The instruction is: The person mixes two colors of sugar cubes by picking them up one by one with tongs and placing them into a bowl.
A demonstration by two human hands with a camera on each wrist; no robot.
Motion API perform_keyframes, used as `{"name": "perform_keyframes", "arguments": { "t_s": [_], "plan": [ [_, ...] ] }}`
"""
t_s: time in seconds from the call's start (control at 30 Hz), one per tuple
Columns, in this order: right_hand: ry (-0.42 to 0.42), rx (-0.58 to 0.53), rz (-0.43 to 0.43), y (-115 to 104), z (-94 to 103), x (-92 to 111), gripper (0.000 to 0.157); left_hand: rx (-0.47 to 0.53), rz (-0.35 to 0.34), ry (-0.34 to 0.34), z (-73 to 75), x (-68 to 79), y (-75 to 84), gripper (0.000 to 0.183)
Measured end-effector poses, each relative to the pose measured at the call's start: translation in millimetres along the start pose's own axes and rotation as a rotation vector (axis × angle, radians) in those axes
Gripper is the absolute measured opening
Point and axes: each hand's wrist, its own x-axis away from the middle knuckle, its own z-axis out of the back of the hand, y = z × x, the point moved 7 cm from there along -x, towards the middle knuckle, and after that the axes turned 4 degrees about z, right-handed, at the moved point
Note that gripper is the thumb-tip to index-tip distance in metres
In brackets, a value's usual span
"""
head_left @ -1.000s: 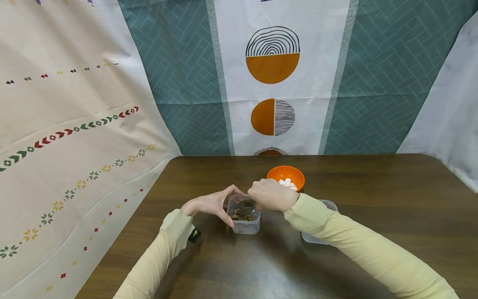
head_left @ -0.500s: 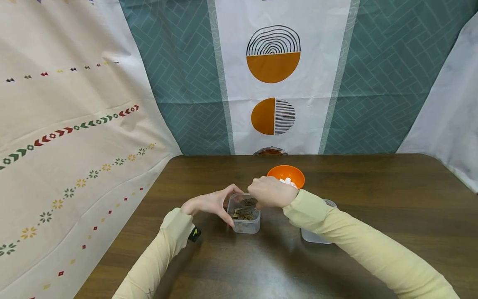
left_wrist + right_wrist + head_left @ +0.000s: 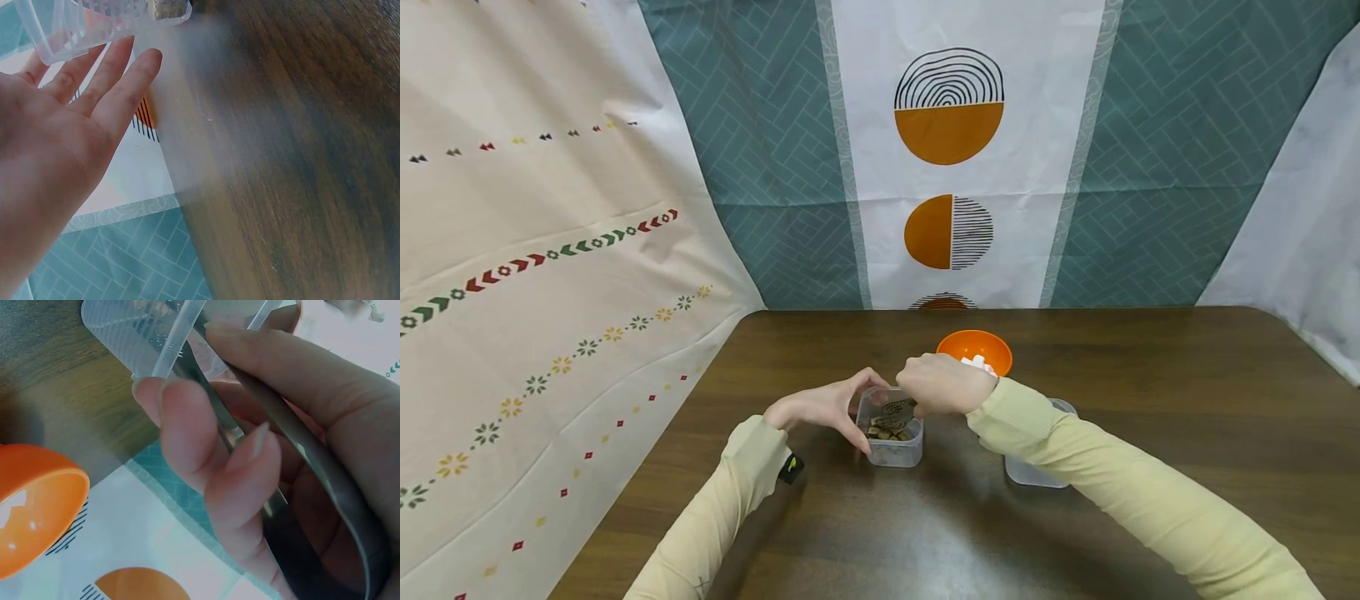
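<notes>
A clear plastic container (image 3: 896,455) stands on the table with brown chunks (image 3: 889,430) at its bottom. My left hand (image 3: 827,410) holds it from the left, thumb at the near side and fingers at the far side. In the left wrist view, those fingers (image 3: 103,81) reach up against its wall. My right hand (image 3: 945,385) grips metal tongs (image 3: 300,444), whose folded end shows in the right wrist view. The tongs reach down into the container. I cannot tell whether their tips hold a chunk.
Just behind my right hand is an orange bowl (image 3: 970,342) with white pieces (image 3: 977,363) in it. A second clear plastic container (image 3: 1033,475) sits to the right, partly hidden under my right forearm. Patterned cloth (image 3: 895,242) hangs behind the brown table (image 3: 1150,400).
Inside the container, the tongs' dark tip area has shifted slightly toward the near side, and the chunks look stirred. Both hands stay almost in place.
</notes>
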Motion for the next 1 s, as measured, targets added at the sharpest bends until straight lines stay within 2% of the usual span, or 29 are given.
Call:
{"name": "perform_keyframes", "arguments": {
  "t_s": [0.5,0.73,1.0],
  "plan": [
    [0.019,0.025,0.017,1.4,1.4,6.5,0.015,-0.003,0.005,0.001,0.0,0.8,2.4,0.076],
    [0.047,-0.009,0.015,4.0,5.6,11.2,0.017,0.006,0.001,-0.012,-0.8,0.9,6.6,0.077],
    [0.098,-0.067,0.073,7.1,12.8,21.8,0.018,0.019,-0.032,-0.012,-1.1,-0.4,3.1,0.076]
  ]
}}
